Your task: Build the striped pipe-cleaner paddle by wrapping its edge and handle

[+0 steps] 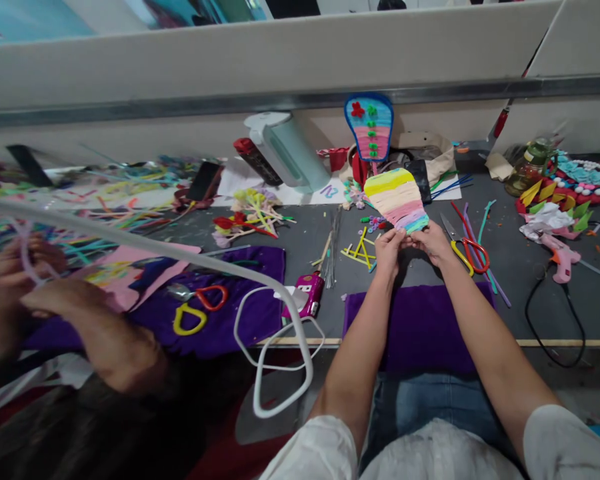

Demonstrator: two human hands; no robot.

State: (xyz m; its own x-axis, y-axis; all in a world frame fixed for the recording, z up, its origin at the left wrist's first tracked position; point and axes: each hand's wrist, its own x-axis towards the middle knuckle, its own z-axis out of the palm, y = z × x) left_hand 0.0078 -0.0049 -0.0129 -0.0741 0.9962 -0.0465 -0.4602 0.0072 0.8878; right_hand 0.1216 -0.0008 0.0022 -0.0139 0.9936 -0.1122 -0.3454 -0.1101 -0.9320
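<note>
Between my two hands is a rounded panel (394,195) striped in yellow, cream, pink, purple and blue, looking wound with pipe cleaners. My left hand (389,248) grips its narrow lower end from the left. My right hand (430,241) pinches the same end from the right, the fingertips of both hands close together. Behind it stands a similar blue and pink panel (368,137) with a red flower and green bits. Yellow pipe cleaner pieces (362,252) lie left of my hands. Scissors with red and yellow handles (467,255) rest to the right, beside loose pipe cleaners (481,233).
A purple cloth (425,327) hangs over the table's front edge. On the left, a co-worker's hands (45,280) hold a pale purple strand. A white cable (300,333) crosses there. A pale kettle (285,150) stands behind; a pink glue gun (560,257) lies right.
</note>
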